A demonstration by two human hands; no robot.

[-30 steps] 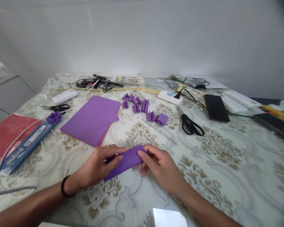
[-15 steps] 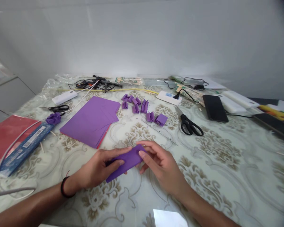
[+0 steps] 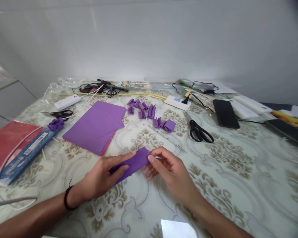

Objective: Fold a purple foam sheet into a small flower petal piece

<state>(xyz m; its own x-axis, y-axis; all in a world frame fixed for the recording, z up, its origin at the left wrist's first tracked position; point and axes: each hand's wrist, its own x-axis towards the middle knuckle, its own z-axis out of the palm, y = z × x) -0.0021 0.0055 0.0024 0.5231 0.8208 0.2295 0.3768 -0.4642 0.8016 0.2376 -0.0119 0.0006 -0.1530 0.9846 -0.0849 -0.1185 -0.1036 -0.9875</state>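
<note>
Holding a folded purple strip (image 3: pixel 135 163) between two bare hands, above the near half of the patterned surface (image 3: pixel 228 188) and well short of its far edge. The strip lies between the hands: to the right of the left hand (image 3: pixel 101 175) and to the left of the right hand (image 3: pixel 172 170). Its long axis runs obliquely, from a lower end toward the near left corner of the surface to an upper end pointing toward the far right corner. The left hand is the nearer, overlapping much of the strip's length; its thumb presses on the upper face, its index finger lies along the far side, and the hand is closed on the paper. The right hand meets only the upper end, thumb and index finger close together at that end, the other fingers loosely curled; whether it pinches or merely touches cannot be told. Toward the far edge lie a stack of purple sheets (image 3: pixel 91 125) and small folded pieces (image 3: pixel 151 111).
</note>
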